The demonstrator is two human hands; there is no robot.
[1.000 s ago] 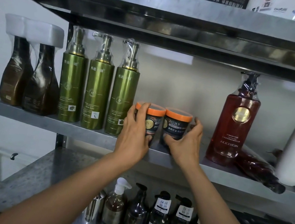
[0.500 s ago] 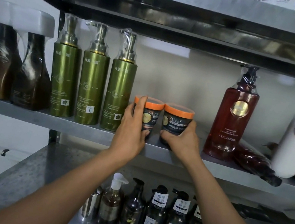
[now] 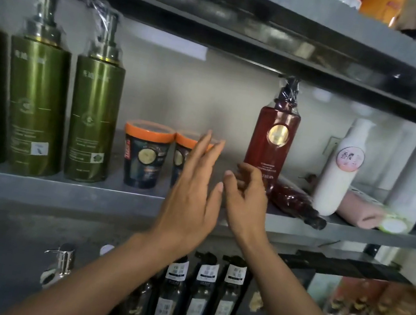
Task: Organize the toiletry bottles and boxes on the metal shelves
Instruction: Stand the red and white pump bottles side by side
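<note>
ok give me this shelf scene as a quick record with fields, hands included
shelf: middle metal shelf
left to right: green pump bottles, orange-lid tubs, upright red bottle, red bottle lying down, white bottle
left hand: fingers straight, in front of the right tub, holding nothing
right hand: fingers loosely curled, empty, near the upright red bottle's base
tubs: upright, side by side, not gripped
</note>
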